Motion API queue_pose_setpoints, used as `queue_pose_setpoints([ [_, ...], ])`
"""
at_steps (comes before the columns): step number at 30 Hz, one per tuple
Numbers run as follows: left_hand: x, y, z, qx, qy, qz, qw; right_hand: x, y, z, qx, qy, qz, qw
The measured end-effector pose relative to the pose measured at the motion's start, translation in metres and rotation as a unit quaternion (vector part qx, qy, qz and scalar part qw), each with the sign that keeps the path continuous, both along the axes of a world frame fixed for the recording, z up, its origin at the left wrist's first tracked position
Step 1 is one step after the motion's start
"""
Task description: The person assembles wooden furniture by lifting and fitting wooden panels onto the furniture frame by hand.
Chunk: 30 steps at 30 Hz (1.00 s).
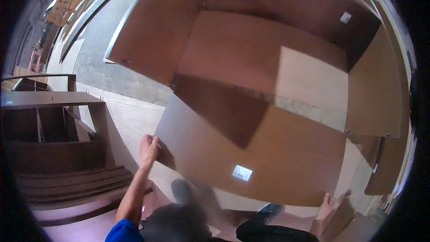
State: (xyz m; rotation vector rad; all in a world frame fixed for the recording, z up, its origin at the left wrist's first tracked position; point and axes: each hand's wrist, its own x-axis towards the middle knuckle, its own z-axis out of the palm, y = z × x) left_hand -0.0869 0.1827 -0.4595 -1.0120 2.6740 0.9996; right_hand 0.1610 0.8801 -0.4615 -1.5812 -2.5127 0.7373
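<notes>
Below the head camera, a large flat brown board [251, 152] fills the middle of the view, smooth and matte like hardboard, with straight edges and a small white sticker near its lower edge. It leans over an open brown cabinet carcass [268, 31] whose inner walls have the same dull, fibrous finish; a shadow falls in a dark wedge across the board's face. The left hand [148, 149] reaches up on a straight, bare forearm from a blue sleeve and grips the board's left edge, fingers curled around it. The right hand [326, 202] holds the board's lower right corner, fingers wrapped over the edge, though the grip is partly hidden. Beneath the board a pale wood-grain panel [130, 121] lies flat. To the left stands a dark shelf unit [49, 125] with compartments, and stacked dark boards [76, 183] with layered edges rest below it.
</notes>
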Motion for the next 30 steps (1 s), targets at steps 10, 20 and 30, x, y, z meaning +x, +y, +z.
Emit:
queue_pose_setpoints([
  [10,-0.090,0.000,0.207,0.421,-0.044,-0.005,0.906,-0.188,-0.183,0.260,0.161,-0.032,0.706,0.689],
  [20,-0.117,0.061,0.108,0.626,0.258,0.078,0.732,-0.305,-0.237,0.225,0.271,0.071,0.680,0.677],
  [30,-0.151,0.111,-0.048,0.506,0.282,0.210,0.788,-0.359,-0.243,0.240,0.120,0.026,0.687,0.717],
])
